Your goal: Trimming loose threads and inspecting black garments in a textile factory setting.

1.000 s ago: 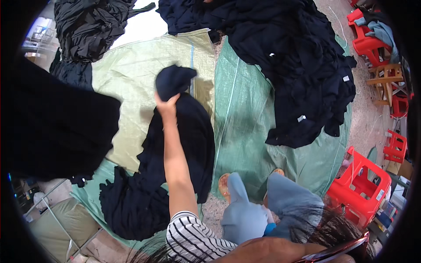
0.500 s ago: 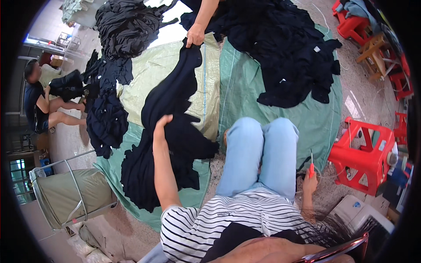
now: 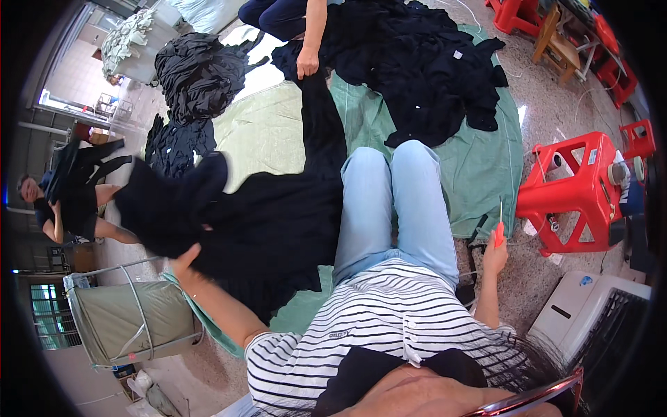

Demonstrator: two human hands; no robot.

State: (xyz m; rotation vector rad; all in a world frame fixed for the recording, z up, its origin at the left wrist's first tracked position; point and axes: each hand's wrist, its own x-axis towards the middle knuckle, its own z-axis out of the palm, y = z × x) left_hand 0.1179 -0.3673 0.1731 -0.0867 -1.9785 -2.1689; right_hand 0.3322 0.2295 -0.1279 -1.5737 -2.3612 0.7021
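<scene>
A black garment (image 3: 278,215) is stretched across in front of my knees, one long narrow part reaching up to another person's hand (image 3: 308,62). My left hand (image 3: 184,263) is closed on the garment's left end, which is lifted and blurred by motion. Out to the right, my right hand (image 3: 495,256) is closed around a red-handled tool (image 3: 499,235) with a thin metal tip pointing up. Its exact kind I cannot make out.
Black garments (image 3: 417,69) lie heaped on a green sheet (image 3: 479,181). A dark cloth pile (image 3: 198,76) stands far left. Red stools (image 3: 573,187) and a white appliance (image 3: 577,306) are right. At left, a person (image 3: 66,187) handles dark cloth near a framed green bag (image 3: 132,316).
My left hand has swung left, spreading the garment wide and raising its end. The other person's hand still grips the far end. My right hand keeps the tool, slightly higher in view.
</scene>
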